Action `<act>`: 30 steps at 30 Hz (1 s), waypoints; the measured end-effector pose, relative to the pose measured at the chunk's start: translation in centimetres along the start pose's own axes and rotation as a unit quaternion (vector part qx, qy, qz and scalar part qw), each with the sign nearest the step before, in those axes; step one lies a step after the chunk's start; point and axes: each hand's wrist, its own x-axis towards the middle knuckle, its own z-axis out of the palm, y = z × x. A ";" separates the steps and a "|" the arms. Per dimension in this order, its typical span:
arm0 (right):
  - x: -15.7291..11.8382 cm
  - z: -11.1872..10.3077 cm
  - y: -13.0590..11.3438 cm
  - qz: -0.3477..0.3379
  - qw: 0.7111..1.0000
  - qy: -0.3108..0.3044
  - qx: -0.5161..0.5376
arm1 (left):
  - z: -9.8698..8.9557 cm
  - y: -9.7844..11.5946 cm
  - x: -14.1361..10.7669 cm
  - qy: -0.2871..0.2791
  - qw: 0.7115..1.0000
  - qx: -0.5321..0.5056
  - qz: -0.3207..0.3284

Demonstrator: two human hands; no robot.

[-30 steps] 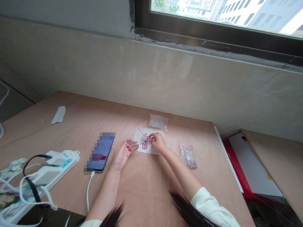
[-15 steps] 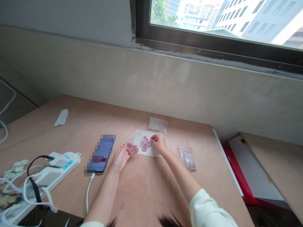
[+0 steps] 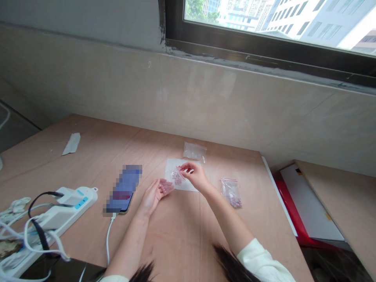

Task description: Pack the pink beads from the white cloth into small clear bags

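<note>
My right hand (image 3: 192,174) pinches the upper edge of a small clear zip bag (image 3: 178,177) with a red strip. Pink beads show through the bag, partly hidden by my fingers. Under it lies a white sheet of paper (image 3: 190,185) on the wooden table. My left hand (image 3: 155,192) rests just left of the paper, palm turned up and fingers stretched out toward the bag. Small pinkish spots show at its fingers; whether they are beads I cannot tell.
An empty-looking clear bag (image 3: 194,151) lies behind the paper. Another zip bag (image 3: 231,192) with pink pieces is at the right. To the left are a phone (image 3: 125,190) on a cable, a power strip (image 3: 73,207) with tangled cords, and a paper scrap (image 3: 71,144).
My right hand has moved left over the paper and now grips the bag, which looks tilted up. My left hand has stayed nearly in place. The view has shifted slightly.
</note>
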 end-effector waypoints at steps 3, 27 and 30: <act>-0.3 0.0 0.0 -0.017 1.000 -0.003 -0.020 | 0.0 -0.1 -0.1 0.005 1.000 -0.004 -0.002; 0.2 1.2 -0.9 0.100 0.985 -0.075 0.119 | -0.4 1.1 1.5 0.009 0.998 -0.027 0.055; -0.3 1.3 -1.7 0.045 0.998 -0.022 0.049 | -0.2 0.8 1.1 0.008 0.998 -0.021 0.062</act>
